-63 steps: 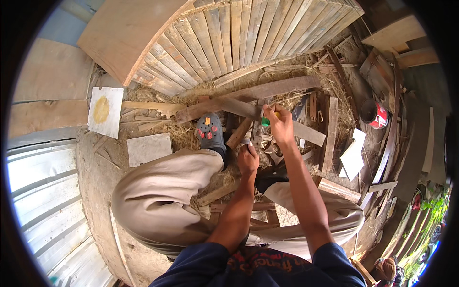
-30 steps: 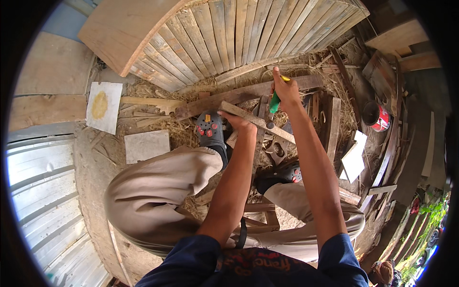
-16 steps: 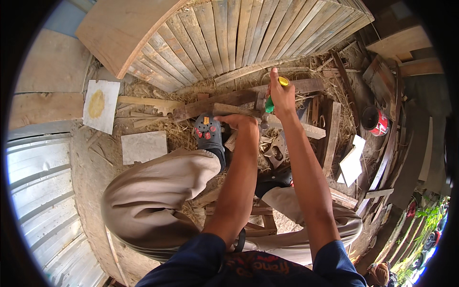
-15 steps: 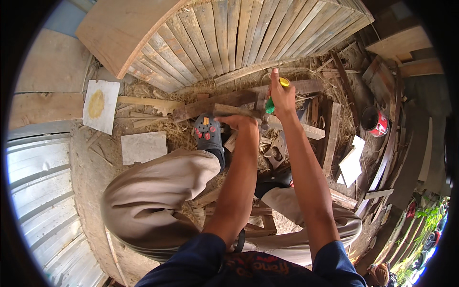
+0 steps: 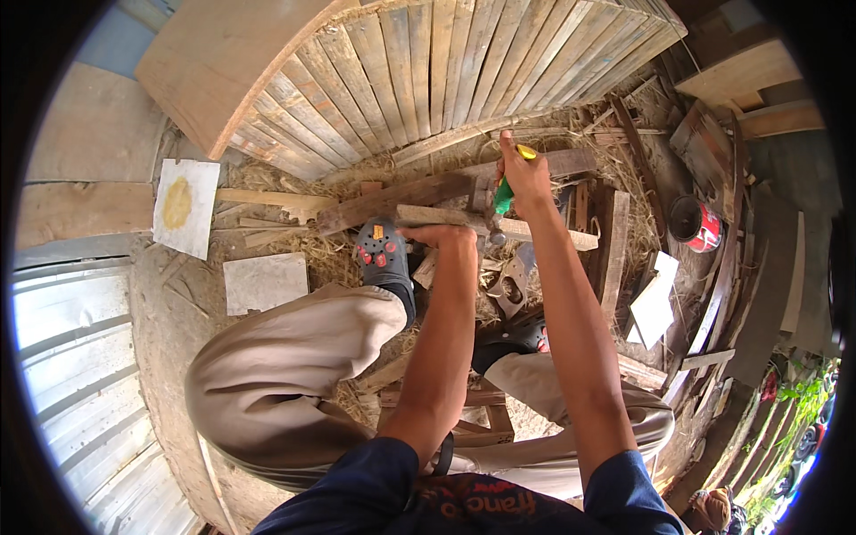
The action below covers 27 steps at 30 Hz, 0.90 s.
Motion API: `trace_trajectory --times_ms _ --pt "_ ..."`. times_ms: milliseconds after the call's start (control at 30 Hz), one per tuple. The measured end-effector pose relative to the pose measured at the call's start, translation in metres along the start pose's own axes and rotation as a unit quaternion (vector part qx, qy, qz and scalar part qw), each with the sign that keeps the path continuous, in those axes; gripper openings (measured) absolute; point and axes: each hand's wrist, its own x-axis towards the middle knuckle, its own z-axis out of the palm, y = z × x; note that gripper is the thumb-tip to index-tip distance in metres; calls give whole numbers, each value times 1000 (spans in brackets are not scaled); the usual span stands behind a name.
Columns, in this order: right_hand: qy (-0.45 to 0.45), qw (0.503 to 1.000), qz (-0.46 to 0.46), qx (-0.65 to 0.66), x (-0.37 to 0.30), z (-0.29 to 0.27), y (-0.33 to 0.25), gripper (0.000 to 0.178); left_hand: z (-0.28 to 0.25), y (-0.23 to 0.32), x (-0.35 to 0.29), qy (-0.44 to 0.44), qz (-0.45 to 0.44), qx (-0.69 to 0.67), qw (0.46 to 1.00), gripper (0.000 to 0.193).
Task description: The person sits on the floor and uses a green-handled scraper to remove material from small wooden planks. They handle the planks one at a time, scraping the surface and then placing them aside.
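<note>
My right hand (image 5: 526,185) is closed around the green and yellow handle of a hammer (image 5: 504,194). The hammer's metal head points down and meets the middle of a narrow wood strip (image 5: 557,234). Left of the head, my left hand (image 5: 443,235) is closed on the near side of that strip, its fingers partly hidden. Behind the strip lies a dark, thick timber beam (image 5: 401,198) on the ground. My grey clog (image 5: 382,251) rests just left of my left hand.
A handsaw (image 5: 510,287) lies on the ground below the strip. A slatted wooden piece (image 5: 446,71) stands at the far side. To the right are a red can (image 5: 697,225), a white board piece (image 5: 653,303) and loose planks (image 5: 615,254). White sheets (image 5: 266,283) lie left.
The view has shifted slightly, and the wood strip looks a little more level. Both hands keep their grips, with the hammer head still at the strip.
</note>
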Motion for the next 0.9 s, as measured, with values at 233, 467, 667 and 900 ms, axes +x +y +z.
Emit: trace_trajectory --times_ms 233,467,667,900 --pt "-13 997 70 -1 22 -3 -6 44 1 -7 6 -2 6 4 1000 101" --pt "-9 995 91 32 27 1 -6 43 8 -4 8 99 7 69 993 104" --pt "97 994 -55 9 -1 10 4 57 18 -6 -13 114 -8 37 993 105" --pt "234 959 -157 -31 -18 23 14 58 2 -12 27 210 89 97 969 100"
